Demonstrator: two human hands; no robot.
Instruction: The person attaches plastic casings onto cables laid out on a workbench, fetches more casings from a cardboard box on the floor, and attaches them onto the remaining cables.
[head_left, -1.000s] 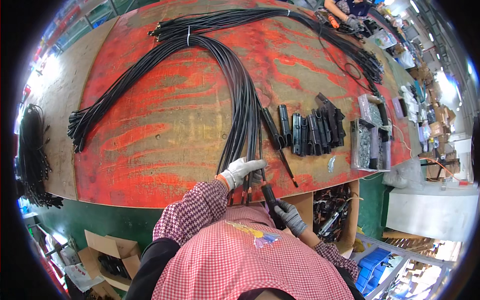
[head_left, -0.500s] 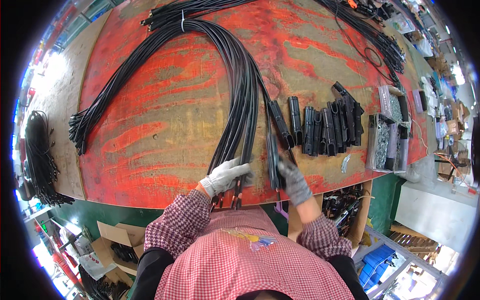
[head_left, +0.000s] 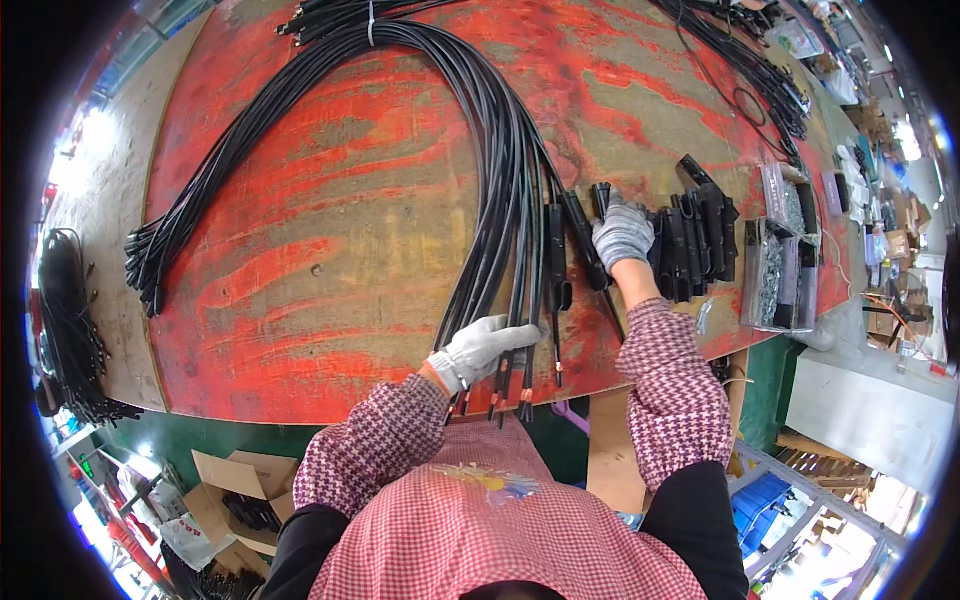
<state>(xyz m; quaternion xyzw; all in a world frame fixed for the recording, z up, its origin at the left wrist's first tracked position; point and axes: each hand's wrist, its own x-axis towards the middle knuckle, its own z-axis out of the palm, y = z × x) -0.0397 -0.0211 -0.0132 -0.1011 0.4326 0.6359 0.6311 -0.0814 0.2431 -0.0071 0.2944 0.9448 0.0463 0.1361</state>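
A thick bundle of black cables (head_left: 508, 140) arches over the table, tied with a white tie at the top. My left hand (head_left: 485, 350), in a pale knit glove, is closed around several of the cables near their stripped, copper-coloured ends. Two hollow black plastic sleeves, one of them an upright sleeve (head_left: 557, 265) and the other a tilted sleeve (head_left: 583, 235), sit on single cables right of the bundle. My right hand (head_left: 622, 232), in a grey glove, grips another black sleeve (head_left: 600, 194), whose top end shows past the fingers. More sleeves (head_left: 697, 240) lie in a row beside it.
Clear plastic bins (head_left: 782, 275) of small metal parts stand right of the sleeves. More black cables (head_left: 745, 70) lie at the far right, and another bundle (head_left: 72, 325) hangs at the left edge. Below the table is an open cardboard box (head_left: 240, 475).
My right hand has left the cable beside the bundle and moved up and right onto a loose sleeve. An upright sleeve now rests on that cable. My left hand has shifted slightly right with the cables.
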